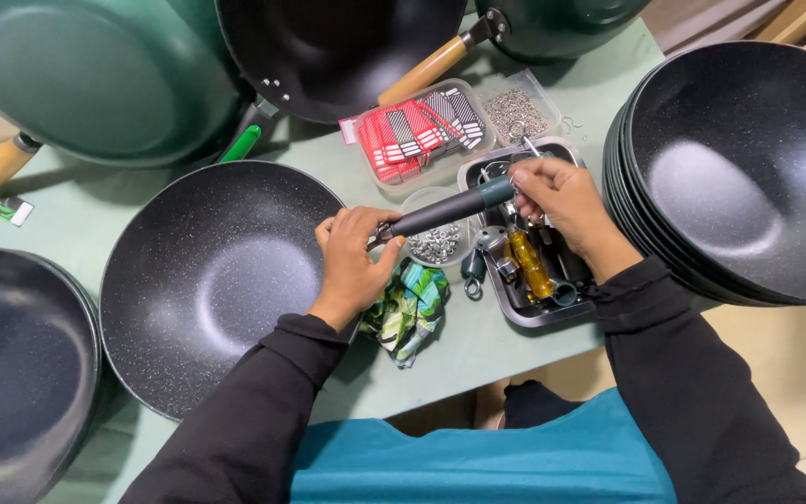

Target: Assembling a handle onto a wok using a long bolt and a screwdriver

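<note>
- Fingertips of the right hand (566, 201) pinch the teal far end of a long dark handle (450, 209); the fingers are curled together around it.
- Fingers of the left hand (354, 261) are pressed together, clamping the handle's near metal end against the rim of a black speckled wok (207, 280), which sits on the table at centre-left.
- Under the handle stands a small clear round tub of silvery screws (436, 245).
- Right of the tub lies a shiny steel tray (526, 313) holding a screwdriver with an amber handle (529, 264) and other small metal parts.
- Just near the left hand lies a crumpled cloth printed in green, teal and yellow (409, 313).
- Beyond the handle is a clear rectangular box of red, white and black tags (417, 131), packed in slanted rows; a small clear bag of tiny metal rings (515, 110) lies right of it.
- A small green-and-white label (13, 211) lies at the table's far left edge.
- At right rises a stack of black speckled woks (739, 168), nested and glossy.
- Across the far side are a green wok turned bottom up (95, 75) and another black wok with a wooden handle (426, 71).
- All rests on a pale green table (478, 350).
</note>
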